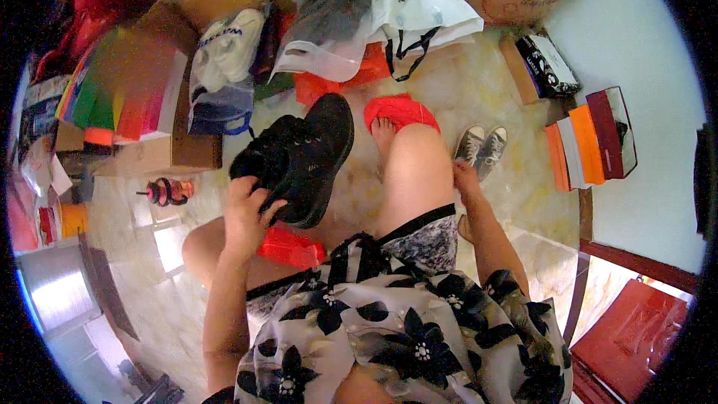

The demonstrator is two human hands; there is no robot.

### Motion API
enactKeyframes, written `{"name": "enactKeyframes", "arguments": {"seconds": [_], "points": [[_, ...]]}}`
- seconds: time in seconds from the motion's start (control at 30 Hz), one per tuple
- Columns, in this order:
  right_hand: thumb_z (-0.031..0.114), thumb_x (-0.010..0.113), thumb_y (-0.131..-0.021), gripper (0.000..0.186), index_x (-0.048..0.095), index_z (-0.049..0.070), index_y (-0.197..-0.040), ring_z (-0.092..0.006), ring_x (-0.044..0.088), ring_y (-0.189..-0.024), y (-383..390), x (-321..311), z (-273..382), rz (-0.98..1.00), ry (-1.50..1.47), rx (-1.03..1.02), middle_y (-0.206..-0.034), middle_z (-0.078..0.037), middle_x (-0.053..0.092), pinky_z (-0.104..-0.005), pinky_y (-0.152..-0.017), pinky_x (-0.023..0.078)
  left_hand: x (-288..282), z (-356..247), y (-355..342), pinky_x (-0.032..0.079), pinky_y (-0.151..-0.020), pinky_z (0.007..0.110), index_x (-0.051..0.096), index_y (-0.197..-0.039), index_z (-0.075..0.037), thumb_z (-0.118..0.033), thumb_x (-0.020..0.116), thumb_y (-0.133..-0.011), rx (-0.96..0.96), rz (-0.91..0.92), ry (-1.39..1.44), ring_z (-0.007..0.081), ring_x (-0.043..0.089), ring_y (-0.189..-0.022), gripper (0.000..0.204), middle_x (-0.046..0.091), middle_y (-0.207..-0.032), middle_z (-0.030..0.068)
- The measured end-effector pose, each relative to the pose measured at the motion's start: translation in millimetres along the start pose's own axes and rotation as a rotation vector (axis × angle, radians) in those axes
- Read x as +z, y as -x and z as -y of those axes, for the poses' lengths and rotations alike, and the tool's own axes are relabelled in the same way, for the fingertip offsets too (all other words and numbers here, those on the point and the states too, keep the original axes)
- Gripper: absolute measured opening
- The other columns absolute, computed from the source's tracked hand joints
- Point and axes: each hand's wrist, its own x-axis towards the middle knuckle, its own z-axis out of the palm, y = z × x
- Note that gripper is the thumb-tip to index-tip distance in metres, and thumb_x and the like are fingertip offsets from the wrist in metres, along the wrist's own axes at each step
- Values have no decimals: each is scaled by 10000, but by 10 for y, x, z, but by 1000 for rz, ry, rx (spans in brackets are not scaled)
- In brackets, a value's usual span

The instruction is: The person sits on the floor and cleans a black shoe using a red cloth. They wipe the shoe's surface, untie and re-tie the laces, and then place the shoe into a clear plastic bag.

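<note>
My left hand (248, 213) is closed around the heel end of black lace-up shoes (299, 153). They look like a pair pressed together, held above the floor with the toes pointing away from me. Bent fingers bring my right hand (465, 178) against the outer side of my right knee, and I see nothing in it. On the floor just beyond that hand stand grey canvas sneakers (482, 148) with white toe caps. Red plastic (404, 111) lies around my bare right foot. Another red piece (288, 247) shows beside my left thigh.
Plastic bags (426, 7) and a bag with pale shoes (224, 56) line the far side. At left, colourful sheets (123, 86) top a cardboard box (191, 142); a small pink-and-black toy (169, 192) lies nearby. Orange and maroon boxes (587, 142) stand by the right wall.
</note>
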Motion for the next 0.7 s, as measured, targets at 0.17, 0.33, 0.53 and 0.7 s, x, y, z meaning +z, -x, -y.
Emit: {"name": "enactKeyframes", "arguments": {"seconds": [0.17, 0.33, 0.53, 0.7], "points": [[214, 572, -826, 190, 587, 67, -944, -129, 558, -642, -166, 368, -332, 157, -37, 200, -770, -32, 594, -262, -558, 447, 1512, 536, 502, 376, -885, 411, 621, -808, -6, -179, 699, -681, -460, 125, 328, 355, 425, -1070, 228, 454, -1155, 168], [292, 672, -727, 463, 520, 53, -1094, -271, 548, -928, -1059, 404, -816, 15, 710, -177, -1017, -134, 564, -398, -778, 453, 2372, 395, 891, 371, -875, 416, 616, -968, -58, -223, 598, -748, -272, 604, -350, 312, 426, -1093, 276, 453, -1183, 112], [347, 755, -604, 1020, 130, 82, -1365, -409, 326, -1202, -1453, 683, -817, -109, 1106, -268, -1350, -258, 219, -407, -972, 344, 2450, 328, 880, 420, -839, 403, 560, -1105, -64, -263, 633, -694, -254, 1292, -300, 308, 439, -1101, 462, 494, -1142, 113], [323, 707, -644, 904, 202, 49, -1342, -382, 413, -1142, -1435, 891, -586, 15, 916, -165, -1251, -261, 381, -390, -941, 371, 3130, 553, 1180, 427, -860, 379, 506, -1186, -133, -232, 669, -671, -940, 1247, -33, 334, 486, -1057, 549, 508, -1140, 135]]}}
